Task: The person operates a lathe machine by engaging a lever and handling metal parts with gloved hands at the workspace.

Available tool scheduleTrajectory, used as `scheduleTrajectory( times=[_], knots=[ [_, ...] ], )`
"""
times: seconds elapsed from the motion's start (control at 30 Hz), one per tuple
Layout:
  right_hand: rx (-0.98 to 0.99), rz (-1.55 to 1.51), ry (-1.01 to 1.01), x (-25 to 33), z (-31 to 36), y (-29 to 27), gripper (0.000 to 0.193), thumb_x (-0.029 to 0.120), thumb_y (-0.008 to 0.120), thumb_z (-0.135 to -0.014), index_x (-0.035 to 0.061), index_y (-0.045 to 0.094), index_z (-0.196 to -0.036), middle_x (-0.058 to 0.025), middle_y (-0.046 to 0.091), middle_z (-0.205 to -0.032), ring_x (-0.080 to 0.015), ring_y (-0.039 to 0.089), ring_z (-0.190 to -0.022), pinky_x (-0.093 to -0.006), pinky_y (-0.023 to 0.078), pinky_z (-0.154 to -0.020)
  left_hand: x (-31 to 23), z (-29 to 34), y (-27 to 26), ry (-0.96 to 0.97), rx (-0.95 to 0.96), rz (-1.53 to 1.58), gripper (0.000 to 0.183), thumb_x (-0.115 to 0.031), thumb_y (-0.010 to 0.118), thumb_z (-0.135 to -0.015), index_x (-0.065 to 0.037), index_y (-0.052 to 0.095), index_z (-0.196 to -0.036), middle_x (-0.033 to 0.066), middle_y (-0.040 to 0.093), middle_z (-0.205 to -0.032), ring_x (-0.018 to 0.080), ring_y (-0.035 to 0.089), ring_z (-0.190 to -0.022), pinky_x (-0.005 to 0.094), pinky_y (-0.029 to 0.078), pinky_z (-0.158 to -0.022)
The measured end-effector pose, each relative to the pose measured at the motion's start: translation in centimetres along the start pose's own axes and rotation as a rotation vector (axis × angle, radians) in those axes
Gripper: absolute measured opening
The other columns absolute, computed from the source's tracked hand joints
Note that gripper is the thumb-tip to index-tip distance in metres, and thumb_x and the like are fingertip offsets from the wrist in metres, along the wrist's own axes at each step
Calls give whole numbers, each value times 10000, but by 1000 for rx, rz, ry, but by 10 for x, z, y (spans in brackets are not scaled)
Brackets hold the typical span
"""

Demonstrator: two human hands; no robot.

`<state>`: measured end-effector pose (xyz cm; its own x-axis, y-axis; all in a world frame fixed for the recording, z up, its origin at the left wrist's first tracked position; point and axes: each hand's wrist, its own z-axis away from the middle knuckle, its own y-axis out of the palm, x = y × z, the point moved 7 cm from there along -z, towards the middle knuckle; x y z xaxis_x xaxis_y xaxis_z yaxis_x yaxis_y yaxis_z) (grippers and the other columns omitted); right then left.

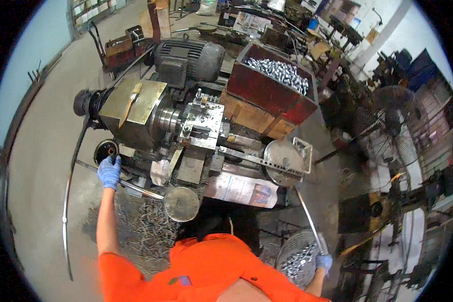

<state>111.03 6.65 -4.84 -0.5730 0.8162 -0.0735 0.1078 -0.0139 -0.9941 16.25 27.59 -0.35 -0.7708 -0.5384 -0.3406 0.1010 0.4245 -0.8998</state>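
My left hand (109,172), in a blue knit glove, is closed at the near rim of a dark round wheel-like part (106,149) with a copper-coloured ring inside. This sits at the left of the machine, below its brass-coloured top plate (136,100). Low on the right, my gloved right hand (324,261) is closed round the near end of a long metal lever (309,219), which slopes up to a round metal disc (282,157). Beside that hand is a wire basket (283,249) with small shiny metal parts in it. A bright metal tool block (205,123) faces the spindle (167,121).
A red bin (272,95) of shiny metal parts stands on a wooden box (254,117) behind the machine. A brush (130,105) lies on the top plate. Metal shavings (153,226) cover the floor below. A caged fan (392,110) stands to the right.
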Motion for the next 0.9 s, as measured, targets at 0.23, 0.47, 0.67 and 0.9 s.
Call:
scheduleTrajectory(
  times=[0.23,0.47,0.67,0.9],
  knots=[
    [91,21,-14,-6,5,13,325,294,624,-728,-7,662,-845,-246,627,-866,-386,621,-851,-449,501,-718,-4,-6,-1,12,54,71,333,-376,581,-830,-85,683,-958,142,667,-903,293,644,-823,375,486,-728],
    [125,-3,46,7,16,-11,356,282,639,-702,-25,651,-881,-266,621,-907,-399,614,-874,-436,497,-765,4,-9,11,-57,135,131,324,-362,591,-827,-82,683,-960,132,678,-859,274,652,-781,359,485,-704],
    [172,36,60,-5,11,7,349,237,629,-689,-20,641,-925,-271,614,-941,-401,599,-920,-428,479,-800,20,-13,28,-75,165,181,303,-314,599,-830,-49,678,-954,132,680,-877,251,658,-799,340,481,-730],
    [185,38,97,1,17,-1,373,288,661,-678,-29,647,-874,-260,622,-917,-389,609,-898,-424,484,-794,44,-19,48,-111,144,296,293,-306,608,-831,-60,678,-974,127,680,-901,251,660,-820,335,483,-741]
  ],
)
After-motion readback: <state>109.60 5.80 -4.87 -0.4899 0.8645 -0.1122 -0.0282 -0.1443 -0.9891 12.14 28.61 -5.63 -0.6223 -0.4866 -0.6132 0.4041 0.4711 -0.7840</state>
